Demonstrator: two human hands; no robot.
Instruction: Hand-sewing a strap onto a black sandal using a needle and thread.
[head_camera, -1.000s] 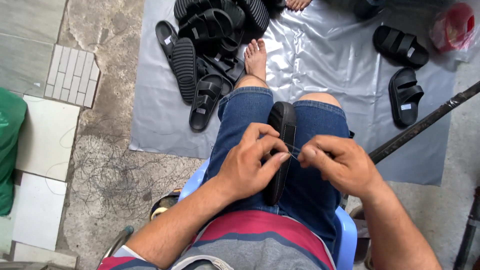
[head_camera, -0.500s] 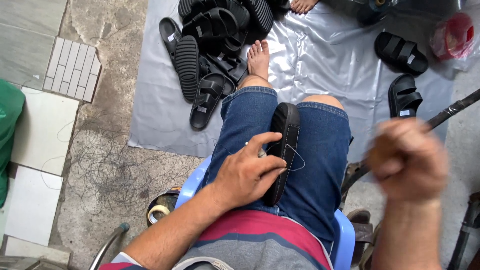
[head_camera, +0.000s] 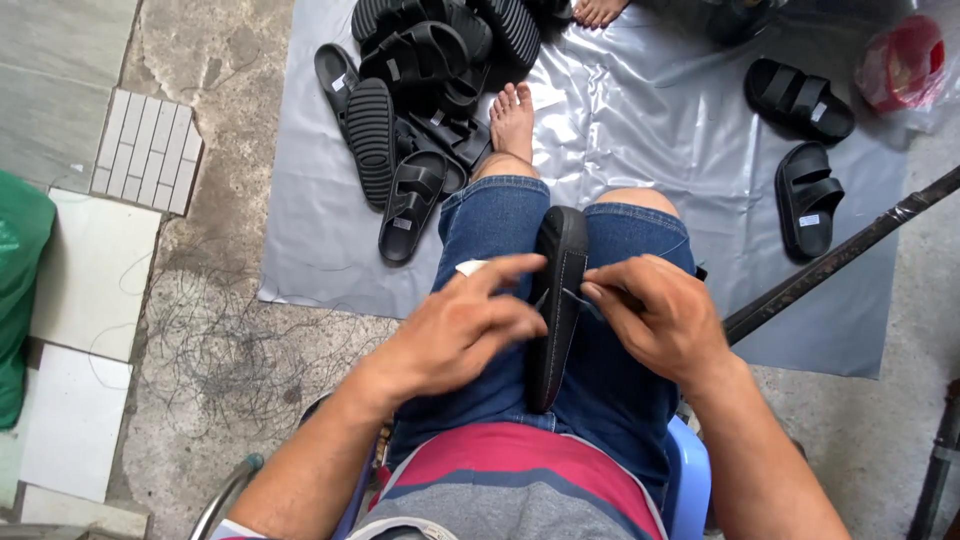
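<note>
We steady a black sandal sole (head_camera: 556, 300) on our lap with our left hand (head_camera: 455, 335). Our right hand (head_camera: 655, 315) pinches narrowly at its edge. More black sandals (head_camera: 420, 90) lie beyond our hands.

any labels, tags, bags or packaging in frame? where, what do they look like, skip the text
Small pale tags: rectangular, on the straps of several loose black sandals on the grey sheet.
Red bag: top right corner, bulging, under clear wrap.
Green sack: left edge, partly cut off.
No signs or screens.
</note>
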